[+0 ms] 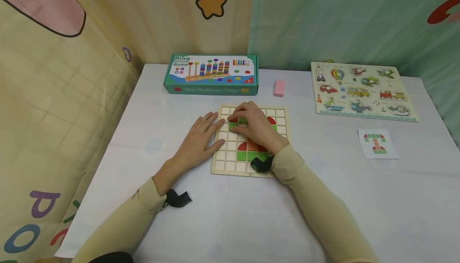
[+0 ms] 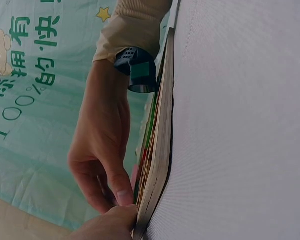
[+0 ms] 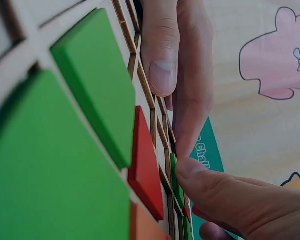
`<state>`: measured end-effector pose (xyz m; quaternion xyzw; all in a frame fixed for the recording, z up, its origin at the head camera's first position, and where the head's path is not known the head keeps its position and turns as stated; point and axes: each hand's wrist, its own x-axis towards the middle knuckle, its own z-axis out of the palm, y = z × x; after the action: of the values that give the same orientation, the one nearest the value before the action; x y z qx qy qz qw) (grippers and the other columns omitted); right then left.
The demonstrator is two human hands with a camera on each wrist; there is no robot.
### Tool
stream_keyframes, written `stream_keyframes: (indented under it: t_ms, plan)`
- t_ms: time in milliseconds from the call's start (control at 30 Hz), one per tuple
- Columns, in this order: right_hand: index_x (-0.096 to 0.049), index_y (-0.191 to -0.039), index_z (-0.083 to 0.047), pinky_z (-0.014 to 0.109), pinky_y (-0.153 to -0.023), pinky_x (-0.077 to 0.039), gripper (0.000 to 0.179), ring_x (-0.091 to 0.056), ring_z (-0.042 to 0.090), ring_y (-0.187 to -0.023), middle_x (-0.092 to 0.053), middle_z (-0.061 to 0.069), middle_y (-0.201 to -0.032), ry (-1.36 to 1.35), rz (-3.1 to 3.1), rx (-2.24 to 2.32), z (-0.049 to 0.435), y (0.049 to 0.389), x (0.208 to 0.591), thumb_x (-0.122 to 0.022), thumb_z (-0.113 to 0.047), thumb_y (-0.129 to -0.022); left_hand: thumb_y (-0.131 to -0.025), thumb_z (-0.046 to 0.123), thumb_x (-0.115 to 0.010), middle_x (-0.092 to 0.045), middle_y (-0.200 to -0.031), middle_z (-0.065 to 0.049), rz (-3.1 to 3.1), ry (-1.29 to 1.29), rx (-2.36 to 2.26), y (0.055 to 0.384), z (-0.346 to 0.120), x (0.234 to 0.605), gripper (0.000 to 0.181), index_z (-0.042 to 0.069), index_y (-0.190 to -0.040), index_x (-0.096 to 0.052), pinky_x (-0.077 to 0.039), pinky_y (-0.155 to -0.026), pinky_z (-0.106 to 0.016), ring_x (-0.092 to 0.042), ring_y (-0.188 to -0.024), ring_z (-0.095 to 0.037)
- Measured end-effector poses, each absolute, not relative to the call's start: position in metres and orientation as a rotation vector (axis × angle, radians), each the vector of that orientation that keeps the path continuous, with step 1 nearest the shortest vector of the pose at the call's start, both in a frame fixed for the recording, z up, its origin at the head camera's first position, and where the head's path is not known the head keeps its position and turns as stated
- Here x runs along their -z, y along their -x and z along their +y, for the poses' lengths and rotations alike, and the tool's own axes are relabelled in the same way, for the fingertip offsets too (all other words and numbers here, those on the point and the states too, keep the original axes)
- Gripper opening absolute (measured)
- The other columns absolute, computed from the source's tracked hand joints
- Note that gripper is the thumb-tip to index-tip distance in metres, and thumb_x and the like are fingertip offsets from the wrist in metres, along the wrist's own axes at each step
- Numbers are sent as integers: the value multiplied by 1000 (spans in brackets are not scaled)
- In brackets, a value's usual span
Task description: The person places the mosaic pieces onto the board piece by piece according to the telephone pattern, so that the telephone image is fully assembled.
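Observation:
A wooden grid board (image 1: pixel 230 166) lies on the table with red, green and orange tiles in its cells. My left hand (image 1: pixel 195 147) rests along the board's left edge, fingers extended and thumb on the edge cells. My right hand (image 1: pixel 256 125) arches over the board. Its thumb (image 3: pixel 192 167) touches a green tile (image 3: pixel 177 185) in the upper-left part, and its index fingertip is at a red rounded tile (image 1: pixel 234 120) there. Part of the upper pattern is hidden beneath this hand. Nearer me are a red rounded tile (image 1: pixel 242 147) and green tiles (image 1: pixel 242 156).
A picture card (image 1: pixel 378 144) showing a red, green and orange pattern lies to the right. Behind the board stand a ring game box (image 1: pixel 212 75) and a pink block (image 1: pixel 279 88). A vehicle puzzle board (image 1: pixel 363 91) lies at the back right. Curtains border the table.

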<state>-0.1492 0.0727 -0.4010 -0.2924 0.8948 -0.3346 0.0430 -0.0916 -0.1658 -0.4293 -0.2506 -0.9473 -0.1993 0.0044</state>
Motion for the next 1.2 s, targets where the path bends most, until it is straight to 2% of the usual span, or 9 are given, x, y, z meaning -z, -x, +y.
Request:
stream_keyframes:
  t_ms: [433, 900, 1000, 1100, 1200]
  plan:
    - [-78, -125, -14, 43, -107, -50, 32, -52, 28, -121, -66, 9, -128, 919, 2739, 910, 75, 150, 400, -81, -25, -95, -105, 44, -60, -29, -173, -13, -2967, 789, 608, 92, -165, 431, 68, 14, -163, -41, -13, -133, -54, -18, -163, -31]
    - [-76, -128, -15, 44, -109, -51, 32, -52, 27, -123, -64, 9, -131, 918, 2723, 841, 75, 148, 395, -79, -23, -97, -106, 42, -60, -30, -173, -14, -2958, 789, 640, 91, -165, 431, 67, 12, -162, -41, -13, -133, -54, -19, -163, -31]
    - [-73, -133, -15, 44, -111, -51, 37, -51, 27, -126, -62, 9, -134, 918, 2699, 801, 77, 148, 392, -78, -24, -97, -106, 43, -60, -30, -173, -14, -2958, 789, 635, 90, -165, 432, 67, 12, -162, -41, -13, -133, -54, -19, -163, -31]
    - [-66, -143, -13, 45, -114, -49, 50, -51, 28, -131, -60, 10, -140, 885, 2707, 752, 82, 147, 388, -79, -27, -97, -106, 43, -59, -29, -173, -14, -2962, 789, 628, 90, -165, 432, 67, 12, -163, -41, -13, -133, -54, -18, -163, -31]
    - [-63, -143, -8, 45, -115, -49, 54, -53, 29, -129, -61, 12, -138, 797, 2752, 713, 88, 148, 383, -79, -28, -96, -106, 44, -59, -29, -173, -14, -2956, 791, 632, 90, -165, 431, 68, 12, -163, -41, -13, -133, -54, -18, -163, -31]
